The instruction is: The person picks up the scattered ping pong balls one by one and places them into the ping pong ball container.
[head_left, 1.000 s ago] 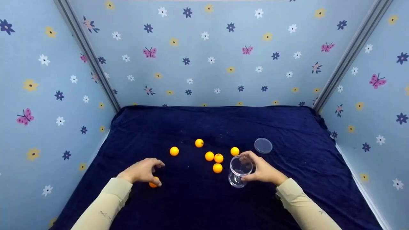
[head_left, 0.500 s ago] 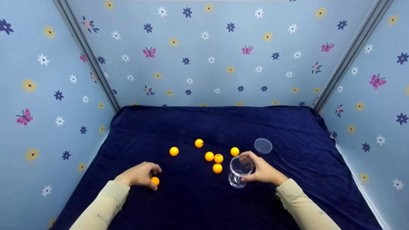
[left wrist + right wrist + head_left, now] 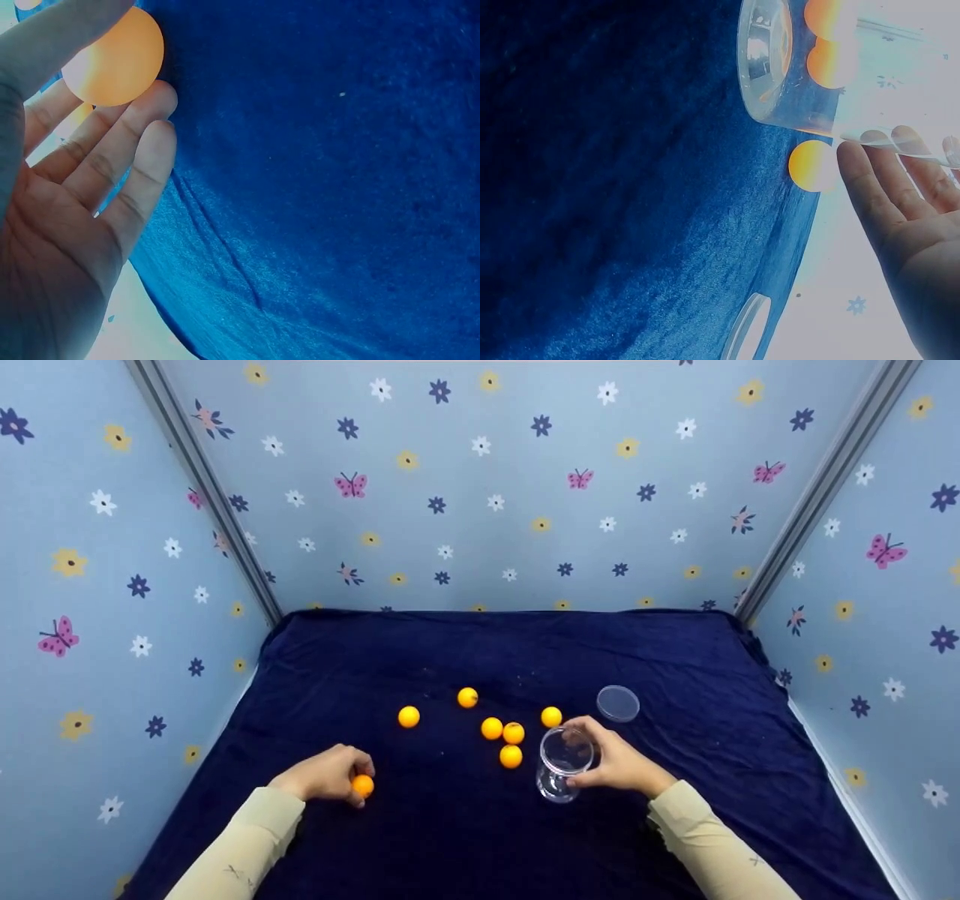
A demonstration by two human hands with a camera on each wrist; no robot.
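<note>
On the left, my left hand [image 3: 328,774] pinches an orange ping-pong ball [image 3: 363,787] between thumb and fingertips, low at the cloth. The left wrist view shows this ball [image 3: 124,60] between the thumb and the fingers. My right hand [image 3: 619,759] grips a clear plastic jar [image 3: 556,787] by its side, near the rim. The jar stands upright and open-topped, and no ball shows inside it. In the right wrist view, fingers [image 3: 874,180] lie along the jar wall. One ball [image 3: 551,717] lies just behind the jar.
A round clear lid [image 3: 618,703] lies flat behind the right hand. Several more orange balls lie mid-table, among them a ball [image 3: 409,717] at left and a ball [image 3: 511,757] near the jar. Dark blue cloth [image 3: 450,840] covers the table; patterned walls [image 3: 480,510] enclose it.
My left hand has moved slightly left and down, and its fingers have closed on the ball, which shows more fully now. The right hand and jar have stayed put.
</note>
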